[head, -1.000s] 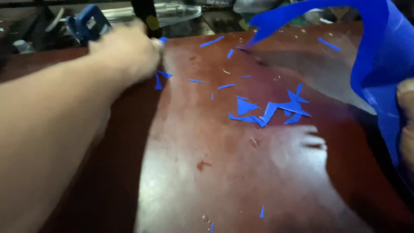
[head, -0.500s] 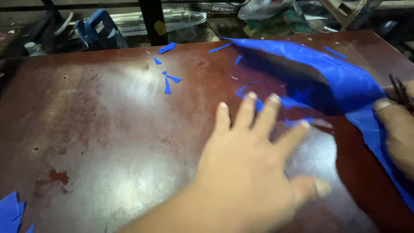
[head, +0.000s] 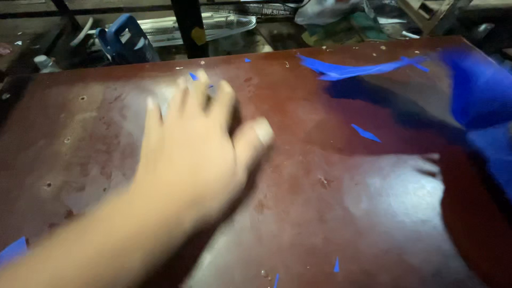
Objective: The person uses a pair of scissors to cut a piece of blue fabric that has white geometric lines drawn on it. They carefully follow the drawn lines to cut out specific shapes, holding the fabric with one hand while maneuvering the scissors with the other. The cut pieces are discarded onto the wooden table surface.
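Left hand (head: 200, 141) flat over the counter (head: 320, 213), palm down, grip spread wide and pinching nothing, blurred in the frame. Fingertips (head: 201, 80) just beside two tiny blue scraps (head: 193, 76) near the far edge, one partly hidden behind a finger. Right hand out of sight. Further right, a long thin blue strip (head: 352, 69) lying flat near the far edge, ragged and pointed at both ends, bright against the dark wood. Below it a small blue sliver (head: 366, 133), well apart from the hand. At the right edge a large blue sheet (head: 482, 106), blurred, folded over itself, throwing a dark shadow toward the middle. Near the bottom two more blue slivers (head: 336, 264), and a blue corner piece (head: 13, 249) at the lower left. Counter itself reddish-brown, worn and glossy, with a pale glare patch at centre right, small pits, stains and crumbs. Beyond the far edge, dim clutter: a black upright post (head: 188, 26), a blue plastic object (head: 125, 40), a clear curved tray (head: 218, 26), crumpled bags and wooden bits at the upper right.
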